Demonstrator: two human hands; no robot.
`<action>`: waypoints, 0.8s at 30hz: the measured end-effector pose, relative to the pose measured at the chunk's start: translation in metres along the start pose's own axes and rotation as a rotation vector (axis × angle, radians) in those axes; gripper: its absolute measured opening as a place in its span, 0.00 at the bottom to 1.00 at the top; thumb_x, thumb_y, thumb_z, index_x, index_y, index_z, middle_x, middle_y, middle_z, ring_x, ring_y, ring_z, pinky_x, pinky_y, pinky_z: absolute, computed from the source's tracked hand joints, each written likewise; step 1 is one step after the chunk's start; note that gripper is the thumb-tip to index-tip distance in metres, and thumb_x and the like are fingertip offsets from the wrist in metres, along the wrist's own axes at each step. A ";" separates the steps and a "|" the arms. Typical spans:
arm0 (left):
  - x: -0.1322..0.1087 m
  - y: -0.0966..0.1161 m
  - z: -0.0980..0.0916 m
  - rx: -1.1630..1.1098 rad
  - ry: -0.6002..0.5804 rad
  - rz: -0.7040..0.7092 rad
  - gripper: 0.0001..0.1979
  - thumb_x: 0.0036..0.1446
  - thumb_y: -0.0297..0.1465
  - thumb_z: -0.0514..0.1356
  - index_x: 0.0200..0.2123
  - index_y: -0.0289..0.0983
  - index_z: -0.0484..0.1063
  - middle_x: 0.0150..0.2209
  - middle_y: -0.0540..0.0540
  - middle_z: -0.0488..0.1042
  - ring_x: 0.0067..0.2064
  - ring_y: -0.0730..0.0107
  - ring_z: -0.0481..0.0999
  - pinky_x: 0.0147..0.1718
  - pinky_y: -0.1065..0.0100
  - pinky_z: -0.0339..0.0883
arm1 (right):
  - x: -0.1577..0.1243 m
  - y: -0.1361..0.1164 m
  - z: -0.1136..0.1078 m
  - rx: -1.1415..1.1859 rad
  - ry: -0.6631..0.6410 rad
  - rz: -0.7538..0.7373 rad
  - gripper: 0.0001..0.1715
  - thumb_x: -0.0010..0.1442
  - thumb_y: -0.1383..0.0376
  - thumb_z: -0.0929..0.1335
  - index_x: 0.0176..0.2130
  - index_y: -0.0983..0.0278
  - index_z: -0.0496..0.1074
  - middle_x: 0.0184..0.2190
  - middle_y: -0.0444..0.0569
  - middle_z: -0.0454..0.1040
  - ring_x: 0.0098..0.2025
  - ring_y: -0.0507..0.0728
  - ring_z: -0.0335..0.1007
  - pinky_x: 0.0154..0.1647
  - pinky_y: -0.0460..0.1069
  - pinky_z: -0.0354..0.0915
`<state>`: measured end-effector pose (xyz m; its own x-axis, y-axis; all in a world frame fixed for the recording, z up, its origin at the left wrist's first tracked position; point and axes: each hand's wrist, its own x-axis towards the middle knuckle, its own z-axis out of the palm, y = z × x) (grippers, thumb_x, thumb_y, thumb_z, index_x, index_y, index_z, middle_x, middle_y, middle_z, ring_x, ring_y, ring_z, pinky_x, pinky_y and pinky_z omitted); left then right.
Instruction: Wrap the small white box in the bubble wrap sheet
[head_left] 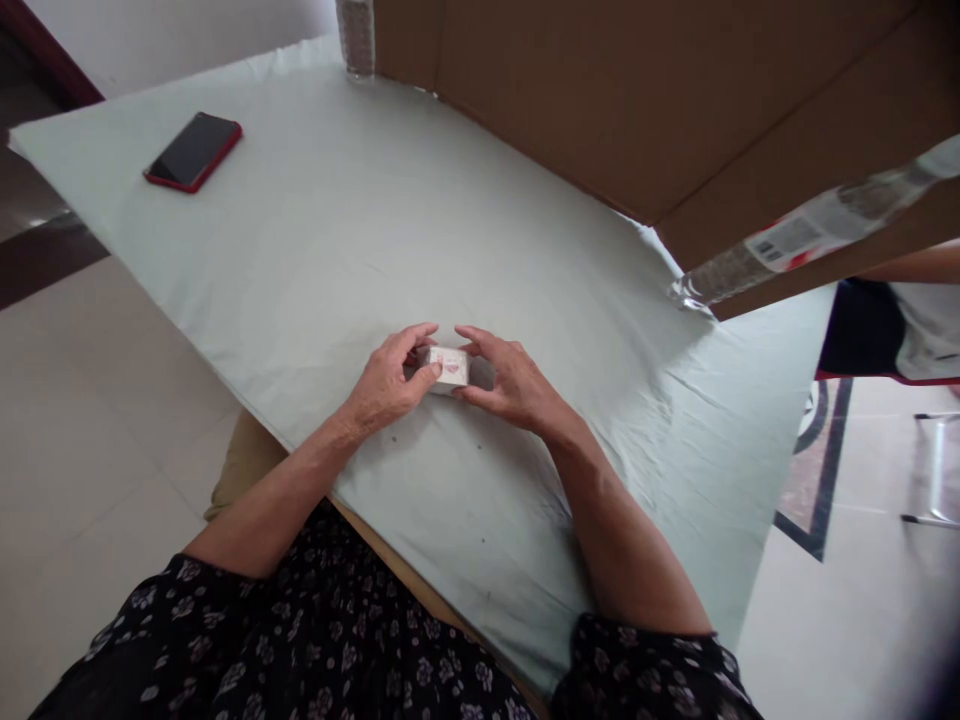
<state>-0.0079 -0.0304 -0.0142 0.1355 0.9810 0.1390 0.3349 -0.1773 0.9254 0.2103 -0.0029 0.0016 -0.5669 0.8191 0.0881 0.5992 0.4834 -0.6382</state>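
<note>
Floral sleeves foremost; left hand and right hand clamp a small printed box by its ends, close to the table's near edge. Fingertip grip may slip, dropping it floorward.

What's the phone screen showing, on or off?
Off, it seems: the red-cased phone lies face up on the green cloth, its screen uniformly dark.
</note>
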 end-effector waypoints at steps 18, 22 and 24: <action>0.005 0.000 -0.002 -0.206 0.256 -0.135 0.15 0.58 0.35 0.61 0.47 0.36 0.76 0.46 0.42 0.81 0.47 0.63 0.79 0.49 0.62 0.74 | 0.001 0.029 -0.010 0.705 0.184 0.214 0.35 0.55 0.48 0.73 0.58 0.55 0.69 0.58 0.52 0.76 0.59 0.64 0.73 0.62 0.63 0.67; 0.006 -0.002 -0.002 -0.247 0.305 -0.164 0.13 0.56 0.34 0.62 0.43 0.36 0.77 0.43 0.44 0.81 0.46 0.64 0.80 0.50 0.62 0.73 | 0.004 0.043 -0.001 0.876 0.420 0.357 0.25 0.53 0.54 0.72 0.50 0.57 0.72 0.54 0.53 0.78 0.53 0.62 0.77 0.54 0.61 0.73; 0.007 -0.003 -0.002 -0.272 0.318 -0.183 0.12 0.55 0.33 0.61 0.42 0.36 0.77 0.43 0.44 0.81 0.46 0.64 0.79 0.50 0.62 0.73 | 0.005 0.044 0.002 0.897 0.455 0.362 0.24 0.52 0.57 0.72 0.49 0.57 0.72 0.54 0.52 0.78 0.55 0.62 0.76 0.55 0.62 0.73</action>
<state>-0.0096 -0.0231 -0.0151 -0.2099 0.9774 0.0266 0.0637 -0.0135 0.9979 0.2328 0.0216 -0.0274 -0.0634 0.9962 -0.0605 -0.0506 -0.0637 -0.9967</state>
